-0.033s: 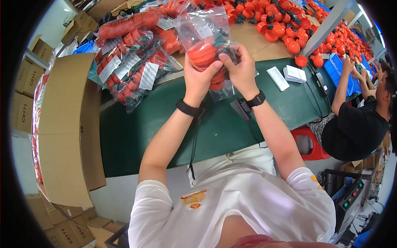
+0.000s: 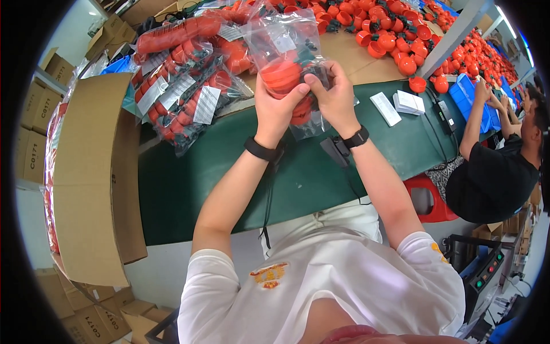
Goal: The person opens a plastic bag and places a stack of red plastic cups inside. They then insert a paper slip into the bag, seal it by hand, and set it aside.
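Between my two hands is a transparent plastic bag (image 2: 281,40) of red cups (image 2: 279,77) with dark green fittings, held up over the near table edge. My left hand (image 2: 276,112) wraps the bag's left side, thumb across its front. On the right side, my right hand (image 2: 335,97) grips the same bag, its thumb pressed on the plastic by the dark fittings. A pale label shows inside the upper bag. Further left lie several packed bags (image 2: 183,109) of the same red cups, with white labels.
A big open cardboard box (image 2: 91,172) stands at the left. Loose red cups (image 2: 395,43) are heaped at the back right. White paper slips (image 2: 409,103) and a white flat piece (image 2: 385,109) lie on the green table (image 2: 229,189). A co-worker (image 2: 498,166) sits right, near a blue bin (image 2: 465,94).
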A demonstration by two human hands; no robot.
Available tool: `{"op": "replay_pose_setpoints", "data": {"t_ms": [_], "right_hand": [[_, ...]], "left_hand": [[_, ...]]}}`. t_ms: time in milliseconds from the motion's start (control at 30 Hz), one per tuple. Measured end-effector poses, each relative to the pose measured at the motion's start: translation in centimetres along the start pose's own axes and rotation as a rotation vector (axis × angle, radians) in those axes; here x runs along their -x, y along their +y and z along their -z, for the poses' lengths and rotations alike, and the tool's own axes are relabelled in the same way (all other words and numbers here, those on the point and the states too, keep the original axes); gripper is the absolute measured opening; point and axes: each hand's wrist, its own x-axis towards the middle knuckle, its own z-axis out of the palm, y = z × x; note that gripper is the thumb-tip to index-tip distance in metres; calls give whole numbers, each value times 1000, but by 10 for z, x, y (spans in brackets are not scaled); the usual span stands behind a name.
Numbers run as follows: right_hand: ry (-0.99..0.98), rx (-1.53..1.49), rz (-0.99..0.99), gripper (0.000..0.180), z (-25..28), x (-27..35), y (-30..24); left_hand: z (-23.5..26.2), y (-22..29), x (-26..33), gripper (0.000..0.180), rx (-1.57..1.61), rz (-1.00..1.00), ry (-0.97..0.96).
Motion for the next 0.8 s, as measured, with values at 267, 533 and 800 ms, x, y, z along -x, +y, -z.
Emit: {"op": "replay_pose_setpoints", "data": {"t_ms": [267,533,800], "right_hand": [[-211,-258,-134,52,22,-26,-13],[-369,-190,-52,53,30,-26,-18],[-520,476,217,40,69,-99,-157]], "left_hand": [[1,2,4,66,-146,-24,1],[2,1,4,61,-218,-32,-12],[-4,10,5,68,-341,-96,-94]]}}
